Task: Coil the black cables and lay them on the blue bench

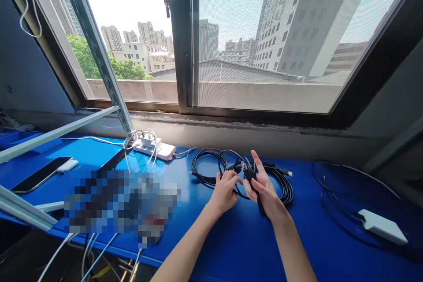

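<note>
Coiled black cables (pixel 287 190) lie on the blue tabletop (pixel 238 246), with loops on both sides of my hands. My right hand (pixel 267 194) holds a black cable end with a metal-tipped connector (pixel 245 168) between thumb and fingers; its index finger points up. A dark length hangs below that palm. My left hand (pixel 226 191) is closed at the cable just left of the connector, its fingers bent and partly hiding what they pinch. Another cable plug (pixel 288 173) with a light tip sticks out beyond the right hand.
A white power strip (pixel 161 150) with tangled cords stands near the window wall. A white adapter (pixel 383 227) with a black cord lies at the far right. At left are a phone-like dark slab (pixel 42 174), metal frame bars (pixel 99 44) and a blurred-out patch.
</note>
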`<state>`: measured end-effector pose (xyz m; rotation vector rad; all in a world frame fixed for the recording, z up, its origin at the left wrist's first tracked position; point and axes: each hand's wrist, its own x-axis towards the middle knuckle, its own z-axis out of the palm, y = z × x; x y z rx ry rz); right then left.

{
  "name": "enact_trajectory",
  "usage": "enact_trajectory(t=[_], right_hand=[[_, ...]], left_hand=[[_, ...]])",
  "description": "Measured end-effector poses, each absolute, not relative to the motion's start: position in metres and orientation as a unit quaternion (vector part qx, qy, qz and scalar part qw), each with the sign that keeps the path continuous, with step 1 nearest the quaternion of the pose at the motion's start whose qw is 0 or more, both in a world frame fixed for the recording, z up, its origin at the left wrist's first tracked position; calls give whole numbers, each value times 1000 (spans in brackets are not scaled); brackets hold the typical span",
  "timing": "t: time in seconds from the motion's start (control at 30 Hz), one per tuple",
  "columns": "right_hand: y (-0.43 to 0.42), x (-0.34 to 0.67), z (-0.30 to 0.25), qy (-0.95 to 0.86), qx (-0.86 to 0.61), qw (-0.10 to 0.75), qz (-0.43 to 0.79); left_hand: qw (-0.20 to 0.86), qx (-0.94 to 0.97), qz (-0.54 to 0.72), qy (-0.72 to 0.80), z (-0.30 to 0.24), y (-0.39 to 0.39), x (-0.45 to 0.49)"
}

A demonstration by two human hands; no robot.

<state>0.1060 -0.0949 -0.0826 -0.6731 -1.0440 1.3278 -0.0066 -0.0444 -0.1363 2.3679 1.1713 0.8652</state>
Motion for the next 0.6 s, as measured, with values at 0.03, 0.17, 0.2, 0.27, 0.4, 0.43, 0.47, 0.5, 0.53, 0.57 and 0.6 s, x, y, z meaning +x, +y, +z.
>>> enact_trajectory(t=[0.03,0.17,0.2,0.27,0.4,0.43,0.47,0.5,0.53,0.57,0.6], right_hand=[[-93,107,-83,-448,-299,620,570],[-88,110,-85,-436,-317,648,539],[-87,110,-87,-434,-322,656,527],[-85,109,-89,-434,-329,671,503],[-82,109,-93,-451,-331,699,446],[-82,109,-93,-457,-334,704,429],[-82,109,-92,-463,-337,709,411],[-83,109,-91,-468,-341,714,394],[-84,108,-89,-470,-346,720,375],[-86,107,-87,-471,-351,727,356],[-87,106,-85,-470,-358,734,336]], left_hand=[[176,829,318,425,-135,-43,-9],[161,797,365,454,-129,-35,-18],[159,793,374,453,-129,-34,-19],[156,794,383,446,-129,-33,-20],[152,810,383,416,-132,-35,-17],[151,815,382,408,-132,-36,-15],[150,820,381,400,-132,-38,-14],[148,824,381,391,-132,-38,-14],[146,828,383,382,-132,-39,-13],[142,830,388,374,-132,-40,-13],[136,831,397,366,-132,-40,-14]])
